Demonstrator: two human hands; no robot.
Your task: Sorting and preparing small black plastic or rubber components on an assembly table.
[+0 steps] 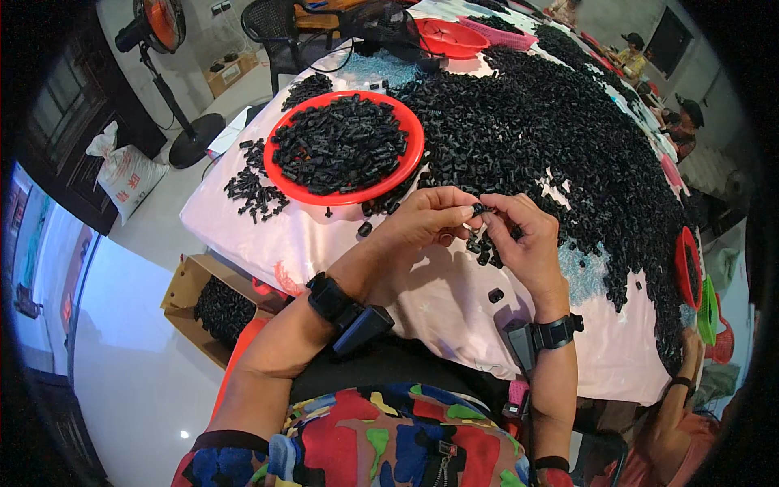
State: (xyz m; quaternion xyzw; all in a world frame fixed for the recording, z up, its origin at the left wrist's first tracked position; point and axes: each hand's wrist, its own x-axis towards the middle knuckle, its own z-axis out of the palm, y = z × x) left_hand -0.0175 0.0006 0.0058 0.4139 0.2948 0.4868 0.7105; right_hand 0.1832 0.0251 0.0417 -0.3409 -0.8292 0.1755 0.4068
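Observation:
My left hand point(434, 217) and my right hand point(522, 231) meet above the near part of the table. Between their fingertips is a small black plastic part point(479, 209), pinched from both sides; the fingers cover most of it, so its exact shape is hard to read. Under the hands lie a few loose black parts point(484, 252) on the pale pink cloth point(438, 304). One single black piece point(496, 295) rests nearer to me. To the left, a red basin point(416, 154) is heaped with small black parts point(337, 146).
A wide pile of black parts point(535, 122) covers the table's middle. By my left arm stands a cardboard box point(182, 294) of black parts. At the right edge are a red basin point(688, 264) and a green basket point(707, 308), near a co-worker's arm point(682, 390). Other people sit farther along.

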